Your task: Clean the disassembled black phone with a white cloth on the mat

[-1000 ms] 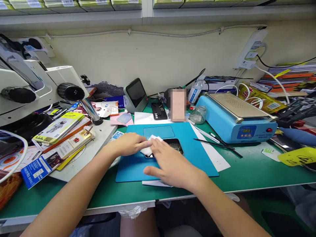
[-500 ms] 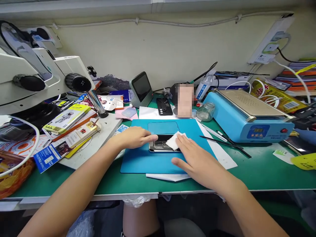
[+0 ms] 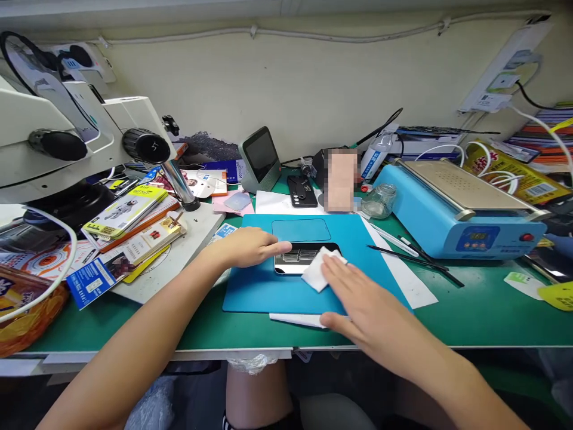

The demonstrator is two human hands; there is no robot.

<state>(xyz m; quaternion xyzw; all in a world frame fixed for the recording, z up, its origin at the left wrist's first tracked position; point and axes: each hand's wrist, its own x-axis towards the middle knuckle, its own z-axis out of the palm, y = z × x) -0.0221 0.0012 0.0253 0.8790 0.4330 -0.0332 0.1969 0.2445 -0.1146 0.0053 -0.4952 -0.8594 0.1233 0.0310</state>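
A smartphone (image 3: 298, 258) with a dark, glossy face lies flat on a blue mat (image 3: 264, 294). My left hand (image 3: 245, 246) holds its left end, with the thumb stretched over the near-left part of the face. The other left fingers are partly hidden. A folded white wipe (image 3: 314, 275) lies across the phone's right part and overhangs its near edge. My right hand (image 3: 353, 286) presses the wipe down under its fingertips, with the thumb held apart over the mat's near side. Behind the phone, a thin rounded rectangle (image 3: 301, 230) lies on the mat.
A microscope (image 3: 89, 143) and a pile of boxes (image 3: 128, 212) stand on the left. On the right are a blue heating-plate machine (image 3: 465, 221), a glass jar (image 3: 379, 202) and black tweezers (image 3: 407, 257). A small display (image 3: 259, 158) and a black phone (image 3: 301, 191) are behind the mat.
My right hand has moved the wipe towards me, so it now hangs over the phone's near edge. The left hand keeps its place on the phone. The view has shifted slightly.
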